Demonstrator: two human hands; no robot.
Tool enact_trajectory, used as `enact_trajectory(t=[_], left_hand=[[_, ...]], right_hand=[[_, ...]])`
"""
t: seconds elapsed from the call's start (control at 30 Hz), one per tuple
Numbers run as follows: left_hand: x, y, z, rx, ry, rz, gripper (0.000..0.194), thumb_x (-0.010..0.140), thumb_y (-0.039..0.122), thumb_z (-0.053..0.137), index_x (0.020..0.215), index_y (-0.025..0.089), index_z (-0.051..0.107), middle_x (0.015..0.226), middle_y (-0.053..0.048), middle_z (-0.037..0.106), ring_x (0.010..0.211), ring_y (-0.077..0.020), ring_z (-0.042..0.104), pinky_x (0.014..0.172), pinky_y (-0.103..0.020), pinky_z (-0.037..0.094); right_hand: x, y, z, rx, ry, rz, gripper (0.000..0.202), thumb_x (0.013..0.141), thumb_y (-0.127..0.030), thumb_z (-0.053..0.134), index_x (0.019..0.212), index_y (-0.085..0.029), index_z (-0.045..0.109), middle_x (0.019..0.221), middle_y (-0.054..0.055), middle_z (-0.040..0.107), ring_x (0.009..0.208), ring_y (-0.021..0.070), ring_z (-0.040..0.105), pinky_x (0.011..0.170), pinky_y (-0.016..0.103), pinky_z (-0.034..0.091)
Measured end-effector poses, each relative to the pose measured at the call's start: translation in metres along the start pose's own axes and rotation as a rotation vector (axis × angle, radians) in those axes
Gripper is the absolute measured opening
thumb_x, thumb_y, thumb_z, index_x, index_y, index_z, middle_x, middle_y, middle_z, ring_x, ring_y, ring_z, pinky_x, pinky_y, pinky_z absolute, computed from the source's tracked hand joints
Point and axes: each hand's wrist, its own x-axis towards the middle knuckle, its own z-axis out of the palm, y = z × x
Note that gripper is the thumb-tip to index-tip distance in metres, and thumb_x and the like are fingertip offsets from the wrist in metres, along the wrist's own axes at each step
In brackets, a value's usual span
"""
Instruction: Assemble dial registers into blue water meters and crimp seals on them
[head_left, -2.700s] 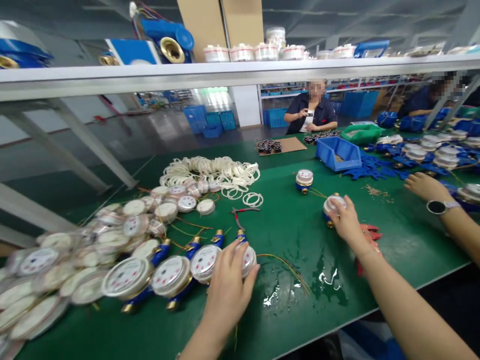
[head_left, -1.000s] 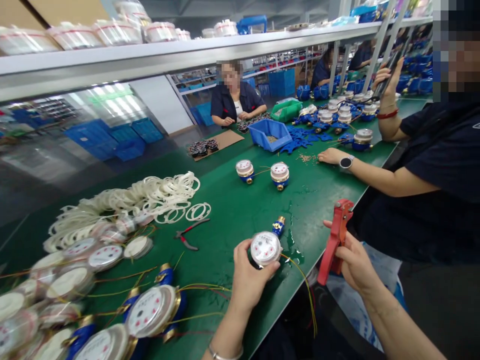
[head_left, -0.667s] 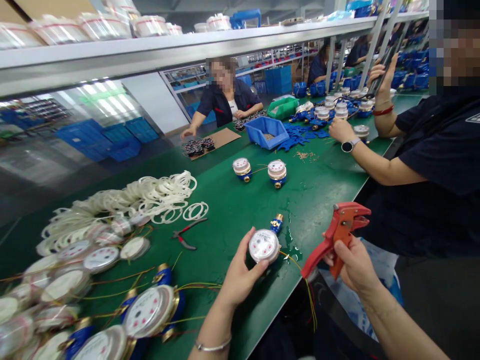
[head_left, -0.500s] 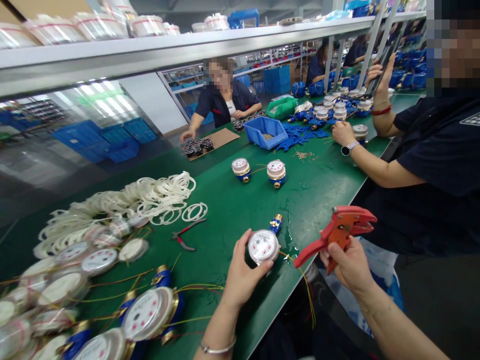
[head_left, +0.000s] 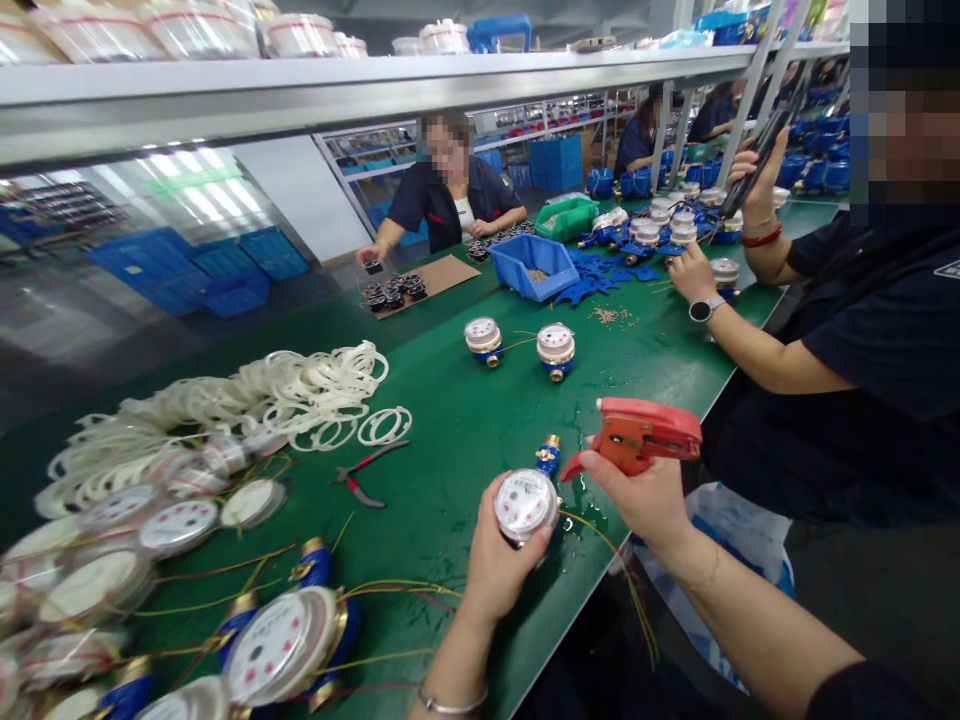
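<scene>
My left hand [head_left: 499,555] is wrapped around a round water meter [head_left: 526,503] with a white dial and a blue body with a brass fitting. Thin yellow and red wires [head_left: 611,548] run from that meter over the table's edge. In my right hand [head_left: 645,500] is a red wire stripper [head_left: 649,435], raised above the table edge to the right of the meter. Its jaws point right, away from the wires. Red-handled pliers [head_left: 367,472] lie on the green table [head_left: 442,430] left of my left hand.
Several wired meters [head_left: 281,645] crowd the near left, beside a heap of white rings [head_left: 225,410]. Two meters [head_left: 555,350] stand farther back, before a blue bin [head_left: 532,268]. A co-worker's hand [head_left: 694,275] touches a meter at right; another person sits across. A shelf [head_left: 375,90] spans overhead.
My right hand has moved left toward the meter, turning the wire stripper as it came. My left hand keeps its hold on the meter. The person across has lifted a small dark part.
</scene>
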Motion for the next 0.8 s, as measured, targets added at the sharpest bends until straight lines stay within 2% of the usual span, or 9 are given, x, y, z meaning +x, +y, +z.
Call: enact_trajectory(t=[0.17, 0.23, 0.37, 0.4, 0.5, 0.53, 0.63, 0.77, 0.8], left_hand=[[0.002, 0.003, -0.006, -0.013, -0.07, 0.029, 0.071, 0.07, 0.037, 0.069, 0.129, 0.018, 0.034, 0.127, -0.013, 0.049, 0.117, -0.0284, 0.05, 0.104, -0.048, 0.034], [0.001, 0.003, -0.005, -0.032, -0.062, 0.027, 0.071, 0.07, 0.037, 0.069, 0.128, 0.018, 0.034, 0.127, -0.013, 0.05, 0.117, -0.0287, 0.05, 0.104, -0.048, 0.034], [0.0, 0.002, -0.003, -0.069, -0.058, 0.026, 0.071, 0.07, 0.035, 0.069, 0.129, 0.018, 0.033, 0.128, -0.014, 0.049, 0.118, -0.0294, 0.05, 0.104, -0.049, 0.034], [0.0, 0.002, -0.003, -0.08, -0.061, 0.029, 0.071, 0.07, 0.034, 0.069, 0.129, 0.017, 0.032, 0.128, -0.014, 0.049, 0.118, -0.0293, 0.05, 0.104, -0.049, 0.034], [-0.001, 0.001, -0.002, -0.114, -0.073, 0.028, 0.07, 0.07, 0.031, 0.067, 0.129, 0.018, 0.031, 0.128, -0.013, 0.049, 0.116, -0.0284, 0.05, 0.103, -0.048, 0.035], [-0.002, 0.001, -0.002, -0.117, -0.074, 0.021, 0.07, 0.07, 0.03, 0.067, 0.128, 0.018, 0.031, 0.127, -0.013, 0.049, 0.116, -0.028, 0.051, 0.103, -0.047, 0.036], [-0.003, 0.001, -0.002, -0.107, -0.069, 0.018, 0.07, 0.069, 0.028, 0.068, 0.128, 0.018, 0.032, 0.127, -0.012, 0.05, 0.116, -0.0277, 0.05, 0.103, -0.047, 0.036], [-0.004, 0.0, -0.003, -0.124, -0.069, 0.042, 0.07, 0.069, 0.028, 0.068, 0.128, 0.017, 0.032, 0.125, -0.012, 0.051, 0.115, -0.0277, 0.051, 0.102, -0.045, 0.037], [-0.005, 0.0, -0.003, -0.126, -0.062, 0.039, 0.07, 0.069, 0.027, 0.068, 0.128, 0.017, 0.032, 0.125, -0.012, 0.052, 0.115, -0.0276, 0.051, 0.102, -0.045, 0.037]], right_hand=[[0.016, -0.011, 0.014, -0.079, 0.042, -0.065, 0.025, 0.07, -0.036, 0.07, 0.089, -0.02, 0.064, 0.075, 0.0, 0.067, 0.066, 0.015, 0.064, 0.065, 0.031, 0.056], [0.019, -0.009, 0.018, -0.076, 0.036, -0.056, 0.024, 0.069, -0.037, 0.07, 0.083, -0.019, 0.064, 0.073, 0.0, 0.067, 0.063, 0.0142, 0.063, 0.062, 0.029, 0.055], [0.022, 0.001, 0.023, -0.116, 0.123, 0.01, 0.027, 0.069, -0.039, 0.07, 0.082, -0.016, 0.064, 0.07, 0.001, 0.067, 0.058, 0.0138, 0.061, 0.057, 0.027, 0.052], [0.022, 0.004, 0.024, -0.156, 0.08, 0.043, 0.028, 0.069, -0.04, 0.07, 0.08, -0.015, 0.065, 0.068, 0.001, 0.067, 0.057, 0.0139, 0.061, 0.056, 0.026, 0.051], [0.02, 0.013, 0.026, -0.278, -0.164, 0.134, 0.026, 0.069, -0.04, 0.069, 0.07, -0.015, 0.066, 0.062, 0.001, 0.066, 0.055, 0.0146, 0.059, 0.055, 0.026, 0.048], [0.019, 0.014, 0.027, -0.284, -0.181, 0.147, 0.026, 0.068, -0.041, 0.068, 0.07, -0.015, 0.067, 0.062, 0.001, 0.066, 0.056, 0.0152, 0.06, 0.055, 0.026, 0.048], [0.018, 0.014, 0.028, -0.238, -0.05, 0.169, 0.031, 0.069, -0.044, 0.068, 0.079, -0.014, 0.067, 0.064, 0.002, 0.066, 0.058, 0.0163, 0.06, 0.055, 0.027, 0.048], [0.021, 0.009, 0.029, -0.315, -0.149, 0.204, 0.031, 0.069, -0.044, 0.069, 0.075, -0.013, 0.067, 0.063, 0.002, 0.066, 0.057, 0.0166, 0.06, 0.055, 0.028, 0.047], [0.02, 0.006, 0.029, -0.335, -0.136, 0.201, 0.031, 0.069, -0.044, 0.069, 0.074, -0.013, 0.067, 0.064, 0.003, 0.066, 0.058, 0.0168, 0.06, 0.055, 0.028, 0.048]])
